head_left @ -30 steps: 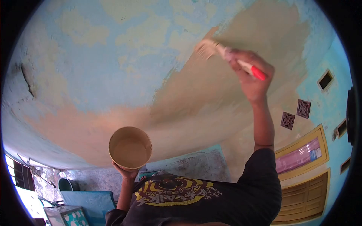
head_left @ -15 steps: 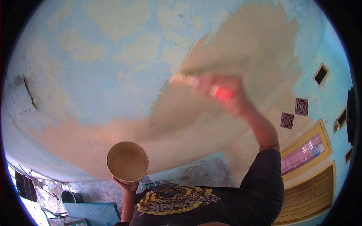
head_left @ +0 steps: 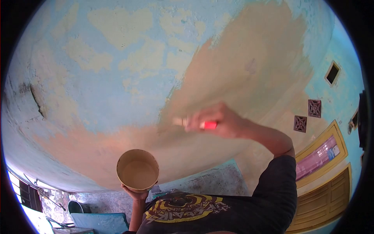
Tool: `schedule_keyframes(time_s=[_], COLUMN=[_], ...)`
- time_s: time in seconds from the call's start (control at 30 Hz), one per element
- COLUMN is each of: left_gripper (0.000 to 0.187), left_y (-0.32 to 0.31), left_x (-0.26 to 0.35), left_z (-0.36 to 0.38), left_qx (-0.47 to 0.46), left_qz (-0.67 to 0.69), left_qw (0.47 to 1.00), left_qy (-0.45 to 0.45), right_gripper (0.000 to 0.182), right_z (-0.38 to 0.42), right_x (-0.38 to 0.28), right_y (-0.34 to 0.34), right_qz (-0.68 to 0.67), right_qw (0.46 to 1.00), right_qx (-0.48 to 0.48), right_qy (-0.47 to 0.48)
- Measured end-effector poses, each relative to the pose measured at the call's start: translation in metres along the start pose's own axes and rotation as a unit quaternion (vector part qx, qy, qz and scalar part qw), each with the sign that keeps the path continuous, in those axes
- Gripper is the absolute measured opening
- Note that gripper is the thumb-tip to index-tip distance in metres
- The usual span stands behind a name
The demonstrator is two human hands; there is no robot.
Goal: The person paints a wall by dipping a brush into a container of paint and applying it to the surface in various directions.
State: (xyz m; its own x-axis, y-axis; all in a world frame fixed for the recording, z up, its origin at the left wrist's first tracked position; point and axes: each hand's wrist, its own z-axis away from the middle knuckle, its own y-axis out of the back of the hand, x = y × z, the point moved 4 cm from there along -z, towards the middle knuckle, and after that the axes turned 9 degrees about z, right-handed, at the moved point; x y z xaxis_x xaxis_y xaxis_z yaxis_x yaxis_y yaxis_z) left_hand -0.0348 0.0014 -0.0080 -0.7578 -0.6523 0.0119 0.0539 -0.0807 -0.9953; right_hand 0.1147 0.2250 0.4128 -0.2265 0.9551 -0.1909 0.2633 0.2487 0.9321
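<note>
My right hand [head_left: 218,121] is closed round the red-tipped handle of a paintbrush [head_left: 180,121]. Its pale bristles point left, close over the tan-painted part of the wall [head_left: 249,58], near the border with the old blue surface. Low in the view, my left hand [head_left: 136,193] grips a paint bucket [head_left: 138,173] from beneath, fingers at its lower sides. The bucket's mouth faces me, showing light brown paint inside. Patchy blue and cream wall [head_left: 120,82] spreads over the upper left.
A wooden door [head_left: 321,199] and a yellow-framed window [head_left: 319,158] stand at the right, with vent blocks [head_left: 314,108] above them. At the lower left are a dark bucket [head_left: 78,206] and a blue panel [head_left: 100,222]. A crack [head_left: 37,101] marks the left wall.
My right hand and the paintbrush have moved down along the painted border, and the brush now lies more level. The paint bucket in my left hand has shifted slightly right and down in view.
</note>
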Motion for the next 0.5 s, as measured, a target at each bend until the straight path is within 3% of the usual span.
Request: schedule_keyframes(time_s=[0.07,0.13,0.17,0.23,0.27,0.33,0.4,0.47,0.5], left_gripper=[0.096,0.096,0.096,0.096,0.097,0.098,0.099,0.1,0.1], left_y=[0.004,0.019,0.022,0.01,0.003,-0.013,-0.005,-0.008,-0.015], left_x=[0.002,0.002,0.004,0.001,-0.002,-0.006,-0.004,-0.004,-0.005], left_z=[-0.004,-0.008,-0.009,-0.005,-0.003,0.004,0.006,0.006,0.006], left_qx=[0.004,0.02,0.028,0.022,0.01,-0.05,-0.014,-0.015,-0.033], left_qz=[0.005,0.033,0.044,0.038,0.028,-0.019,-0.002,0.005,0.0], left_qw=[1.0,0.999,0.999,0.999,1.0,0.998,1.0,1.0,0.999], left_qy=[0.006,0.0,-0.005,-0.003,0.001,0.011,0.004,-0.009,-0.009], right_gripper=[0.006,0.02,0.024,0.031,0.042,0.041,0.038,0.032,0.03], right_z=[-0.013,-0.009,-0.01,-0.005,-0.002,0.001,0.011,0.021,0.015], right_x=[0.003,0.016,0.008,-0.013,-0.017,-0.01,0.008,0.005,0.001], right_y=[0.05,0.098,0.112,0.127,0.119,0.074,0.005,-0.019,-0.005], right_qz=[0.135,0.112,0.254,0.521,0.563,0.569,0.592,0.41,0.378], right_qw=[0.978,0.947,0.908,0.755,0.738,0.788,0.793,0.905,0.918], right_qx=[0.157,0.292,0.333,0.381,0.348,0.218,0.094,0.039,0.064], right_qy=[0.024,-0.075,-0.011,0.115,0.131,0.088,0.11,0.107,0.104])
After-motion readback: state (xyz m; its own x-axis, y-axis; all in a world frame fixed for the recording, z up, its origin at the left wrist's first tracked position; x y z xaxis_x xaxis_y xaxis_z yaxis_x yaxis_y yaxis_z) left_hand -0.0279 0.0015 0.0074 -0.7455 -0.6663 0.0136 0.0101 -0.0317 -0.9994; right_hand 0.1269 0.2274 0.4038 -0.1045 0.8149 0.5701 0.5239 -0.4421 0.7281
